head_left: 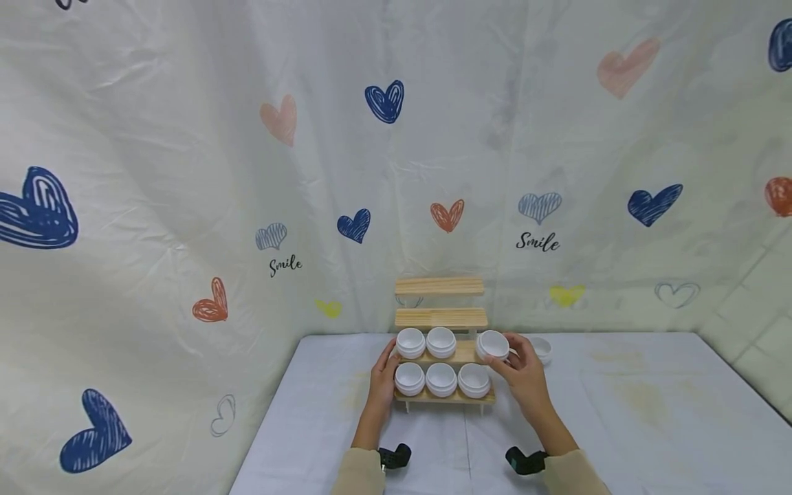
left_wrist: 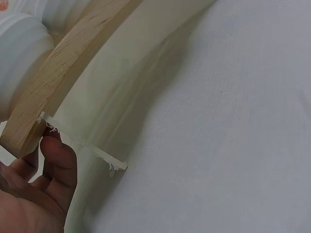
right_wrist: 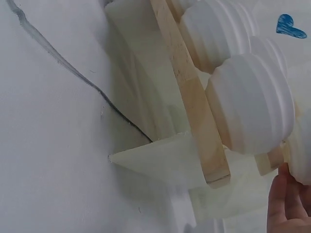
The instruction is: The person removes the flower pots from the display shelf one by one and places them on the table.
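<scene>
A tiered wooden display rack (head_left: 441, 317) with pale supports stands at the back of the table. At its left side, my left hand (head_left: 380, 385) holds the rack; in the left wrist view the curled fingers (left_wrist: 60, 160) are at the end of a wooden board (left_wrist: 63, 63). My right hand (head_left: 526, 378) grips a white bowl (head_left: 493, 342) at the right end of the second tier from the bottom. Two more white bowls (head_left: 441, 342) sit on that tier's left and middle. Three white bowls (head_left: 442, 379) line the lowest tier. Whether the gripped bowl touches the board is unclear.
Another white bowl (head_left: 541, 349) is on the table, partly behind my right hand. A white cloth (head_left: 619, 419) covers the table. Right behind the rack hangs a pale curtain (head_left: 470, 151) printed with hearts. The two upper boards bear no bowls.
</scene>
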`<state>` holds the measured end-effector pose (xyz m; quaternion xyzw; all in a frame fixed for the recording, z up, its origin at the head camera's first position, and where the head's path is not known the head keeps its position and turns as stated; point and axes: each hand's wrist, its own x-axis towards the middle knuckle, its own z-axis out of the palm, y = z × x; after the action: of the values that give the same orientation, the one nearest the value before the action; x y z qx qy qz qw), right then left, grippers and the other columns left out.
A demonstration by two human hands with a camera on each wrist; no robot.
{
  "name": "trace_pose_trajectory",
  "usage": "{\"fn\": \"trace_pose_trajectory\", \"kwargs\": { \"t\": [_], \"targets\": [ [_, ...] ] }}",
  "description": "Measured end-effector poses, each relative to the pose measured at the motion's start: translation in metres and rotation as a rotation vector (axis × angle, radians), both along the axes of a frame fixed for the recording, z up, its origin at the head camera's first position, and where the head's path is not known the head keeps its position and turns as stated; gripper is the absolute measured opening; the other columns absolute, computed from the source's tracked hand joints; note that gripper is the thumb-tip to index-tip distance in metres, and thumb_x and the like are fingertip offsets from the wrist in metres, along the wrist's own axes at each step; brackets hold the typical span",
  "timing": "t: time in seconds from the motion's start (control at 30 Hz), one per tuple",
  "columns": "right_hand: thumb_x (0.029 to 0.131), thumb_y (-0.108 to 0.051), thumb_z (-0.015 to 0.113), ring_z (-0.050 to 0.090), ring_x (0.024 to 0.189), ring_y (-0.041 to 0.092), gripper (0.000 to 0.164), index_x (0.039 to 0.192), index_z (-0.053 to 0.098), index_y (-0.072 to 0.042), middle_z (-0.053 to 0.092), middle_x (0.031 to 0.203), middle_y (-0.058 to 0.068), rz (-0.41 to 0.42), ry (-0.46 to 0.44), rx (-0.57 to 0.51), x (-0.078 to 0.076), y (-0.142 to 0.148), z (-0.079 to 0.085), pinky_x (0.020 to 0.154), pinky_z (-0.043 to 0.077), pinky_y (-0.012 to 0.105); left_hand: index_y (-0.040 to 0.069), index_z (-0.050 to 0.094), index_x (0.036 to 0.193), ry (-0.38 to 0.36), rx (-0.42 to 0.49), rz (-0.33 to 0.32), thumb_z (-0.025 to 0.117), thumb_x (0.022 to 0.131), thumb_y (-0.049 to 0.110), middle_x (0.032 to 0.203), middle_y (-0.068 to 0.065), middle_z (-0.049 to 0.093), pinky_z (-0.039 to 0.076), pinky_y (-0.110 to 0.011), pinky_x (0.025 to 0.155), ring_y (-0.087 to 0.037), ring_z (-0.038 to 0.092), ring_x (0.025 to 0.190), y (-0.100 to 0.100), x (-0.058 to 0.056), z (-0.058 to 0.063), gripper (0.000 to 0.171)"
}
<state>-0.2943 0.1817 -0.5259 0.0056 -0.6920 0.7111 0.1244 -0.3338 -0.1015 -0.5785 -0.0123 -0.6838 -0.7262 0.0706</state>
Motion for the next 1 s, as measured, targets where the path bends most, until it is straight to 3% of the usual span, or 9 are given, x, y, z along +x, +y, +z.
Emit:
{"fn": "trace_pose_trajectory", "kwargs": {
  "t": [0.2, 0.43, 0.8, 1.0],
  "targets": [
    [0.084, -0.004, 0.083, 0.061, 0.105, 0.000, 0.068, 0.141, 0.044, -0.001, 0.052, 0.128, 0.002, 0.027, 0.044, 0.000, 0.009, 0.002, 0.004, 0.088, 0.052, 0.010, 0.021, 0.049, 0.153, -0.006, 0.003, 0.006, 0.052, 0.106, 0.029, 0.159, -0.006, 0.047, 0.023, -0.055, 0.126, -0.032, 0.033, 0.153, 0.000, 0.000, 0.000, 0.048],
    [0.083, -0.002, 0.083, 0.063, 0.102, 0.000, 0.063, 0.134, 0.046, 0.002, 0.058, 0.121, -0.007, 0.012, 0.062, 0.030, 0.019, 0.007, 0.003, 0.086, 0.054, 0.011, 0.020, 0.049, 0.154, -0.012, 0.004, 0.005, 0.051, 0.105, 0.027, 0.159, -0.007, 0.047, 0.023, -0.056, 0.126, -0.033, 0.033, 0.153, -0.001, 0.001, 0.001, 0.049],
    [0.087, -0.007, 0.081, 0.058, 0.102, -0.007, 0.067, 0.138, 0.039, 0.001, 0.047, 0.134, 0.007, -0.030, -0.031, 0.080, 0.027, 0.016, -0.007, 0.083, 0.052, 0.008, 0.021, 0.047, 0.155, -0.015, 0.000, -0.005, 0.050, 0.106, 0.025, 0.160, -0.008, 0.046, 0.022, -0.058, 0.126, -0.034, 0.031, 0.154, -0.002, 0.002, 0.002, 0.049],
    [0.088, -0.011, 0.080, 0.056, 0.100, -0.009, 0.073, 0.144, 0.036, -0.001, 0.044, 0.138, 0.008, -0.053, -0.078, 0.088, 0.029, 0.020, -0.014, 0.082, 0.051, 0.007, 0.018, 0.045, 0.156, -0.012, 0.028, -0.016, 0.049, 0.106, 0.023, 0.161, -0.008, 0.044, 0.021, -0.058, 0.126, -0.034, 0.031, 0.154, 0.000, 0.003, 0.003, 0.050]
  ]
}}
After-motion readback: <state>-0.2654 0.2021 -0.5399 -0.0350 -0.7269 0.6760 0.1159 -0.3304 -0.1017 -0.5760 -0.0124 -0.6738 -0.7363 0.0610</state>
